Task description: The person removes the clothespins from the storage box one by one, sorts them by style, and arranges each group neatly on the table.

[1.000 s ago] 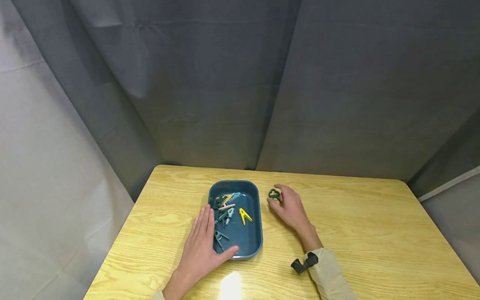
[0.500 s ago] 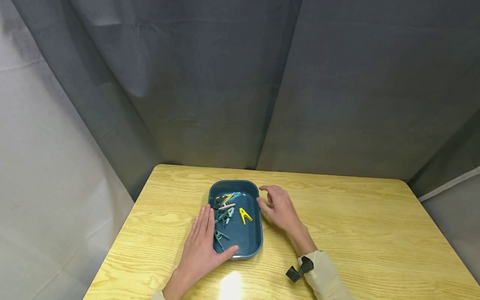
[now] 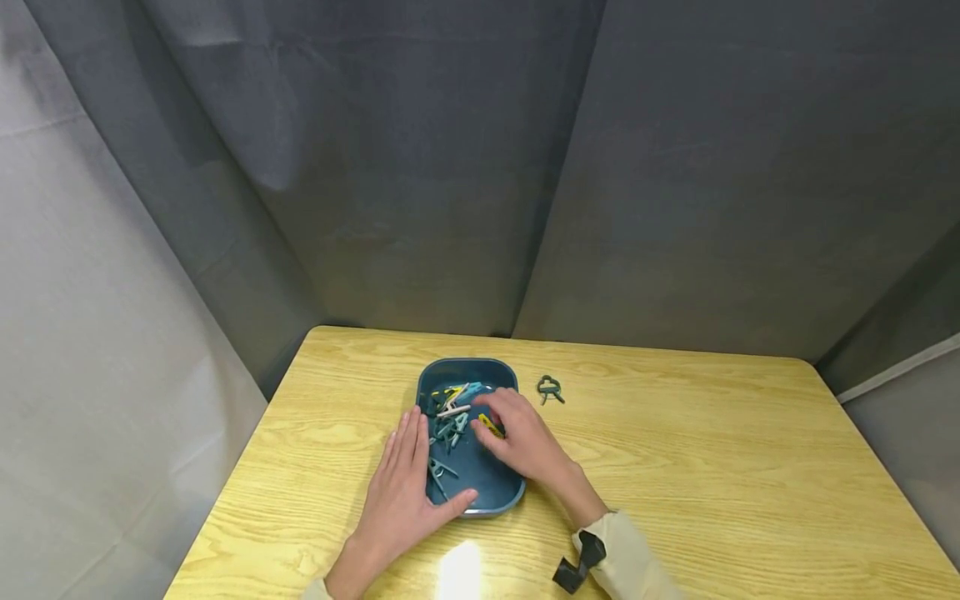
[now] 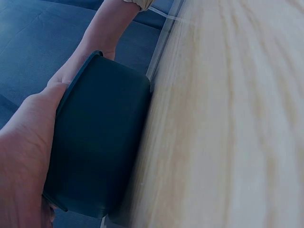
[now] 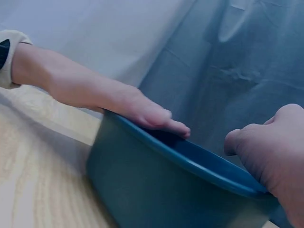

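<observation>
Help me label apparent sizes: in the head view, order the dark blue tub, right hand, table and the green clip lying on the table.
Largest to smallest:
1. table
2. dark blue tub, partly covered
3. right hand
4. green clip

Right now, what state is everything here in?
Dark blue rectangular plastic tub, upright, unlidded
Left grip, touching tub, fingers straight
Right grip, over tub, fingers bent
Yellow A-shaped clip, under right grip, partly hidden
Assorted clips, loose in tub
Dark green cloud-shaped clip, lying on wooden table
</observation>
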`<state>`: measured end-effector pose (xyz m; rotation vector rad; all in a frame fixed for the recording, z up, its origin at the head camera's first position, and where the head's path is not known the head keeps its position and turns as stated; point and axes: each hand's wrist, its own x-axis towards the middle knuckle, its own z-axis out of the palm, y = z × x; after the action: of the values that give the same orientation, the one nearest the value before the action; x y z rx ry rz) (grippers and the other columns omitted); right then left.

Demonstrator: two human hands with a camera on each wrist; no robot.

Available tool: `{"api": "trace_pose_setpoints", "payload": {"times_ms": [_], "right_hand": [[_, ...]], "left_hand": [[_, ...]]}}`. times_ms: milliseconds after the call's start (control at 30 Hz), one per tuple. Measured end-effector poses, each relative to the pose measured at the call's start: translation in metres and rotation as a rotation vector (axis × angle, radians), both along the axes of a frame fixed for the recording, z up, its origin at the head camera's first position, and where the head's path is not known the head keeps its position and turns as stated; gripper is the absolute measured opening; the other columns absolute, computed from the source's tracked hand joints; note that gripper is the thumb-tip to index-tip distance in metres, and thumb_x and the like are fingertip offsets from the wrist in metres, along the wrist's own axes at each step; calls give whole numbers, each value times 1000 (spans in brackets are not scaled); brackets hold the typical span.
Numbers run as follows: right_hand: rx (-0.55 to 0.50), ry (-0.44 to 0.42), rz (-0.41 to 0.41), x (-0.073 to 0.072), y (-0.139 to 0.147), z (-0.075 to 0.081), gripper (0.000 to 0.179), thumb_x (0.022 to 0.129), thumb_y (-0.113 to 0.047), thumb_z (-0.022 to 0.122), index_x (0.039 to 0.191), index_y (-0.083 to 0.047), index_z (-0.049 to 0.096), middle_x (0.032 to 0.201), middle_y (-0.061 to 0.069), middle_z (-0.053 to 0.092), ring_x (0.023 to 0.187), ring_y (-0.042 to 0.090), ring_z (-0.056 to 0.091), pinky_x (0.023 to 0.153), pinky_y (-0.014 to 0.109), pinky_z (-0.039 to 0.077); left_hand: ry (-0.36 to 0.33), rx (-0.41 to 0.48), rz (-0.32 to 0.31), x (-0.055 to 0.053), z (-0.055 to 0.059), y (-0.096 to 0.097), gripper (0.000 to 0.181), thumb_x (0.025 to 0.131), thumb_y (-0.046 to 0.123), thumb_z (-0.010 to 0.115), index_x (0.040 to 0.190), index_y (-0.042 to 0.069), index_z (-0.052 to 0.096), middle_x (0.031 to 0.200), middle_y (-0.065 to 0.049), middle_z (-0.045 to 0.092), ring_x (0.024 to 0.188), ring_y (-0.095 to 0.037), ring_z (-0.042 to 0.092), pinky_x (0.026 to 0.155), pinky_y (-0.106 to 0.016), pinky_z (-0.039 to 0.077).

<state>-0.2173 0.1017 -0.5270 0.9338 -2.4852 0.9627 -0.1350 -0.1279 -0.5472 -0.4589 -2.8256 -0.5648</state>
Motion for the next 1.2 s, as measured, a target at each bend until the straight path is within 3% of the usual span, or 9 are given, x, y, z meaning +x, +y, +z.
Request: {"api": "trace_pose_setpoints", "payload": {"times_ms": [133,333,533,733,900,1033,1200], "right_hand": [[53,-17,17,5,-9,-2,33,98,-25,73,126,-8,70,81,1,56,77,10,44,69,27,40],[212,-26,-9,6,-14,-3,50,96,-36,76,138,-11,65,84,-9,55,79,10,49,70,29,37],[382,-4,-25,7,-17,-1,67,94,-48,76,148,-12,56,107,2,71,99,19,64,78,35,45],[614,-5,-72,15,-26,2,78,97,-62,64,153,-9,52,124,10,72,113,25,68,94,44,52],[680,-50,-86,23,-38,2,77,100,-65,57,149,-6,56,128,13,72,118,26,68,100,47,54],[721,-22,-103,27,-42,1,69,100,-62,59,146,-11,59,122,9,73,113,24,69,95,44,55],[703,-1,-89,26,-44,2,65,99,-56,64,148,-14,57,121,7,72,111,24,68,94,43,55]], "left_hand": [[-5,2,-4,0,0,0,126,83,91,49,167,4,11,175,-15,11,162,-31,12,128,-50,20],[3,-8,3,1,1,-2,127,83,91,48,166,0,18,175,-16,12,162,-30,12,128,-50,22],[1,-13,5,1,3,-2,127,84,91,48,166,0,16,175,-16,11,162,-31,11,128,-50,20],[6,-7,-6,3,4,-3,126,84,90,50,167,3,10,174,-17,12,162,-31,9,128,-50,20],[-1,-3,-3,8,2,-3,126,84,90,51,167,4,10,175,-16,10,162,-30,9,129,-50,19],[-18,-11,1,10,2,-2,126,84,90,49,167,5,7,175,-15,9,162,-24,2,130,-46,16],[-7,-13,-2,9,4,-5,126,85,89,50,167,2,11,176,-11,3,162,-26,4,129,-47,17]]}}
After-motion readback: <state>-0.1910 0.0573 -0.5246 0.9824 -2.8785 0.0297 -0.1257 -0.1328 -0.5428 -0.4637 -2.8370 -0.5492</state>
